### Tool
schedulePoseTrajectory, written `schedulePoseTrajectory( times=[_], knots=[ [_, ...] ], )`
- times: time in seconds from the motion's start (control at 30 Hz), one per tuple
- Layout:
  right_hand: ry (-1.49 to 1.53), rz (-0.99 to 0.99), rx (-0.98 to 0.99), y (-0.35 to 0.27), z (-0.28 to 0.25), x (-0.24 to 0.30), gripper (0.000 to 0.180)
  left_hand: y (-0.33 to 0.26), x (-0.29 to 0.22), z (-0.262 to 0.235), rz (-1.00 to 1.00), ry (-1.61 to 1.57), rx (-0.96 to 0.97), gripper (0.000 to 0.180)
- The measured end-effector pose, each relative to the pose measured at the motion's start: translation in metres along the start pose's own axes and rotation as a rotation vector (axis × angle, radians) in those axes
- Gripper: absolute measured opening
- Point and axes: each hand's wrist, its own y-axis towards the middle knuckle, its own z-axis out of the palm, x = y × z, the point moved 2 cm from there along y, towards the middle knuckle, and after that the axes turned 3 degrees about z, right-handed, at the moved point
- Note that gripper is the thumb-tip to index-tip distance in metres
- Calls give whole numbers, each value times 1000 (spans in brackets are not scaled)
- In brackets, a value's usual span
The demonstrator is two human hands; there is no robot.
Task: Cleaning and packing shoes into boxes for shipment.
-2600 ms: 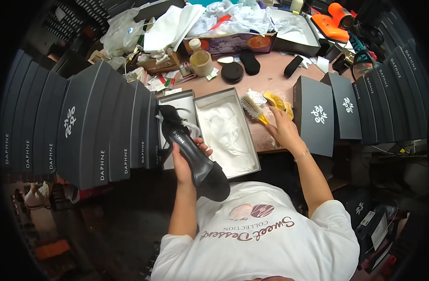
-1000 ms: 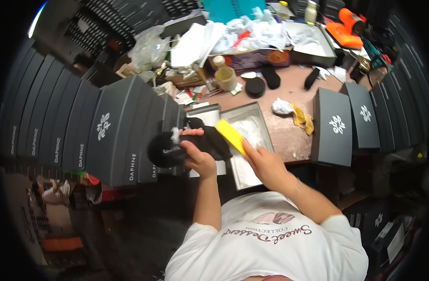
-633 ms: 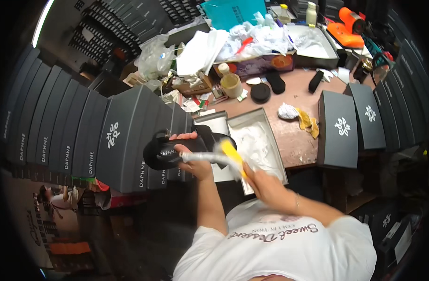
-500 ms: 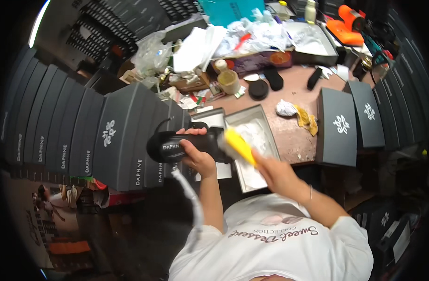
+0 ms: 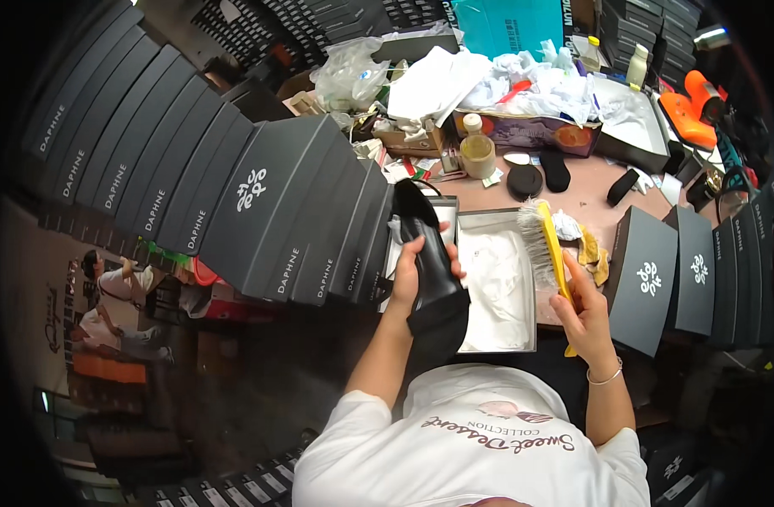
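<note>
My left hand [image 5: 406, 275] grips a black shoe [image 5: 433, 266] round its middle, with the shoe standing nearly upright and its inner sole partly in view. A thin black strap loops out near its top end. In my right hand [image 5: 588, 317] is a yellow-handled brush [image 5: 559, 262], its pale bristles facing left toward the shoe but apart from it. Between and beyond my hands sits an open shoebox [image 5: 535, 325] lined with white tissue paper [image 5: 492, 283]. Part of a second open box [image 5: 446, 203] shows behind the shoe.
Dark grey shoeboxes [image 5: 277, 194] stand in a long row at the left; more boxes [image 5: 644, 283] stand at the right. A jar [image 5: 477, 156], a round black tin [image 5: 524, 181] and a yellow cloth [image 5: 591, 253] lie on the table. Crumpled paper [image 5: 539, 84] fills a carton behind.
The brush has moved off the shoe to the right, its bristles now turned left. My left hand has turned the shoe from lying sideways to nearly upright. The view has shifted.
</note>
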Motion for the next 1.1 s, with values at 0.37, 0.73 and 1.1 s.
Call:
schedulePoseTrajectory(
  times=[0.37, 0.73, 1.1],
  knots=[
    [-190, -35, 334, 24, 47, -34, 75, -56, 42, -25, -826, 147, 348, 48],
    [162, 356, 318, -9, 50, -51, 81, -56, 99, -17, -364, -399, -199, 37],
    [-566, 6, -59, 83, -22, -147, 41, -12, 82, -29, -352, -552, -193, 52]
  ],
)
